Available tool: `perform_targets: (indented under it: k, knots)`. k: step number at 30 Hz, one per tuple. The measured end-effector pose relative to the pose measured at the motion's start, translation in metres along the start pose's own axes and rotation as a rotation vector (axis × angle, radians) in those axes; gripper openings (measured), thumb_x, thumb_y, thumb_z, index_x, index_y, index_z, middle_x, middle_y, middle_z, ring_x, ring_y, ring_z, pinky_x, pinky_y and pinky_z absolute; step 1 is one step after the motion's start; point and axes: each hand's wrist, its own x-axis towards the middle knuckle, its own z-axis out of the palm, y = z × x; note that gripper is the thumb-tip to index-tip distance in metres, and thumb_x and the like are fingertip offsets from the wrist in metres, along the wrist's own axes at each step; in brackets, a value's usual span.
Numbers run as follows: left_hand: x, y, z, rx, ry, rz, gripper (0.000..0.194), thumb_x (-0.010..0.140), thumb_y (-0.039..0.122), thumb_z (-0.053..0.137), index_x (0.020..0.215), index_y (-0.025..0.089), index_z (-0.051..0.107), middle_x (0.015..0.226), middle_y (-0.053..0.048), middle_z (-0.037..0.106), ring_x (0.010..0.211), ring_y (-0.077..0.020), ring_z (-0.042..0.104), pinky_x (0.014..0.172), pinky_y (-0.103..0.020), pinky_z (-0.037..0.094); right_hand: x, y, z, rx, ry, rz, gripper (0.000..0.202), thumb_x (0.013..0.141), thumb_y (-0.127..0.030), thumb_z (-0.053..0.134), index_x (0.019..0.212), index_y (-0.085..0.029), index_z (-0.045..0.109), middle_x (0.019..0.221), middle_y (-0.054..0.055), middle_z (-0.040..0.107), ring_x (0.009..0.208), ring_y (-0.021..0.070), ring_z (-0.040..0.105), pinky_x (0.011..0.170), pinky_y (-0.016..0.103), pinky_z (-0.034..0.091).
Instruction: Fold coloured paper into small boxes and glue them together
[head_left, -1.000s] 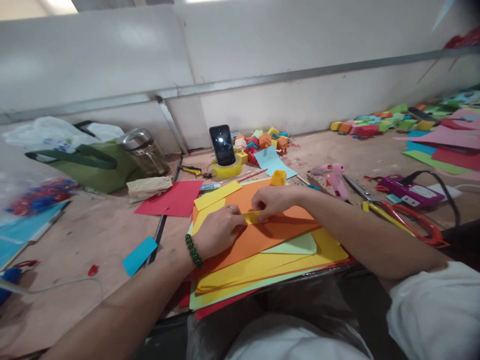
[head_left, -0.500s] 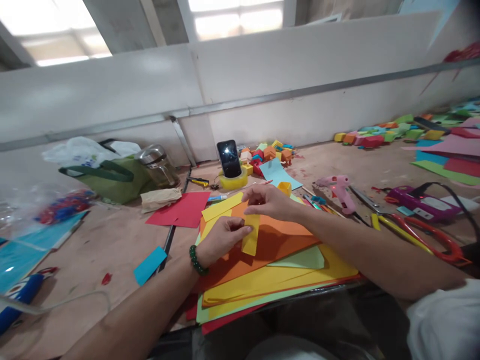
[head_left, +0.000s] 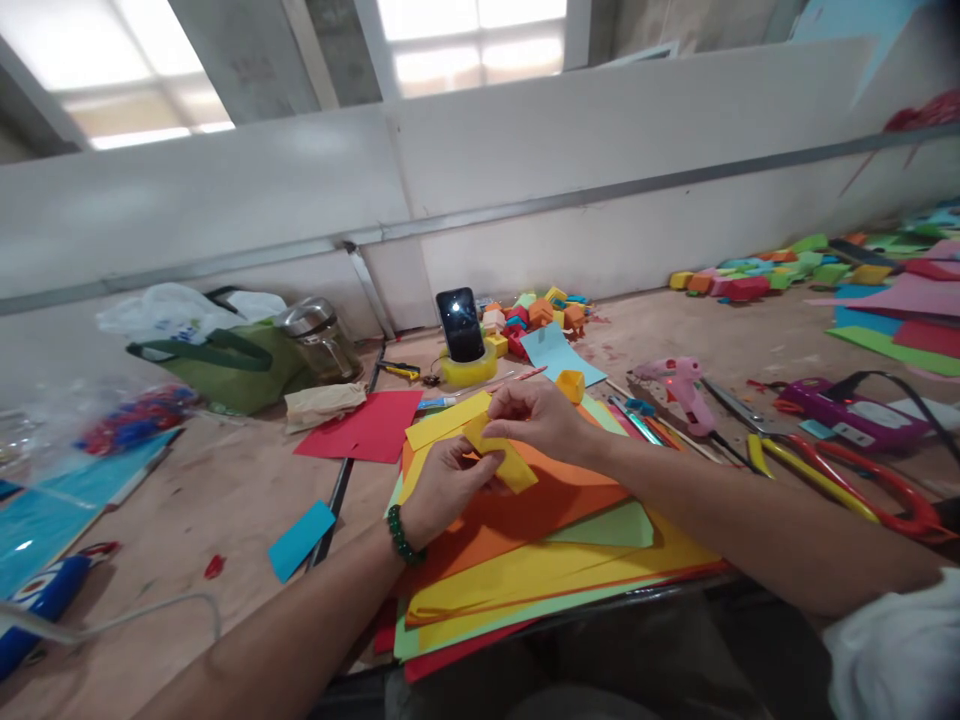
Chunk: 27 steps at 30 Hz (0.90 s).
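Between my two hands is a narrow strip of yellow paper, bent near its upper end. My left hand, with a green bead bracelet at the wrist, pinches the strip around its middle. My right hand grips the upper, bent end between thumb and fingers. Beneath them lies an orange sheet on a stack of coloured paper. Another yellow piece rests on the stack just beyond my left hand. A small folded yellow box stands beyond my right hand.
A phone leans on a yellow tape roll, beside a pile of paper cubes. To the right lie a pink glue gun, red-handled scissors and a purple device. A green bag and glass jar stand left.
The yellow strip has turned, its lower end now pointing down and to the right. Its upper end is now visibly bent over. Both hands stay close together over the stack.
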Motion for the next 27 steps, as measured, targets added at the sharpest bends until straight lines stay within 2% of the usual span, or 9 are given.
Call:
perform_targets:
  k: [5, 9, 17, 22, 27]
  knots:
    - [0.000, 0.001, 0.000, -0.027, 0.000, -0.010, 0.047, 0.063, 0.061, 0.069, 0.069, 0.014, 0.064, 0.051, -0.003, 0.067, 0.049, -0.0164, 0.065, 0.051, -0.023, 0.052, -0.004, -0.004, -0.001, -0.096, -0.016, -0.115, 0.017, 0.073, -0.029, 0.067, 0.071, -0.018, 0.053, 0.064, -0.003, 0.055, 0.058, 0.0089, 0.046, 0.056, 0.022, 0.041]
    - [0.000, -0.001, -0.001, -0.019, 0.029, 0.026, 0.049, 0.061, 0.062, 0.070, 0.064, 0.014, 0.065, 0.050, -0.004, 0.068, 0.047, -0.0154, 0.064, 0.052, -0.023, 0.051, -0.007, -0.005, 0.000, -0.108, -0.018, -0.218, 0.014, 0.074, -0.024, 0.067, 0.073, -0.018, 0.055, 0.068, -0.003, 0.057, 0.062, 0.0096, 0.050, 0.060, 0.023, 0.044]
    - [0.000, -0.003, 0.001, -0.005, 0.024, 0.062, 0.041, 0.066, 0.055, 0.069, 0.066, 0.014, 0.066, 0.056, -0.005, 0.070, 0.053, -0.0171, 0.067, 0.054, -0.023, 0.050, -0.011, -0.009, 0.005, -0.129, -0.032, -0.168, 0.011, 0.075, -0.020, 0.067, 0.075, -0.018, 0.056, 0.070, -0.002, 0.058, 0.064, 0.0106, 0.054, 0.062, 0.023, 0.047]
    - [0.001, -0.002, 0.001, -0.044, 0.022, 0.044, 0.045, 0.062, 0.058, 0.071, 0.068, 0.013, 0.065, 0.054, -0.004, 0.068, 0.054, -0.0187, 0.069, 0.052, -0.023, 0.049, -0.012, -0.009, 0.005, -0.212, -0.025, -0.226, 0.011, 0.076, -0.018, 0.067, 0.078, -0.019, 0.056, 0.073, -0.002, 0.060, 0.067, 0.0108, 0.056, 0.065, 0.023, 0.047]
    - [0.001, -0.003, 0.002, -0.037, 0.028, 0.080, 0.037, 0.067, 0.051, 0.069, 0.072, 0.014, 0.065, 0.060, -0.003, 0.069, 0.058, -0.0194, 0.070, 0.054, -0.023, 0.050, -0.012, -0.006, 0.005, -0.265, -0.039, -0.242, 0.007, 0.079, -0.018, 0.065, 0.076, -0.018, 0.058, 0.074, -0.001, 0.061, 0.068, 0.0115, 0.056, 0.065, 0.024, 0.047]
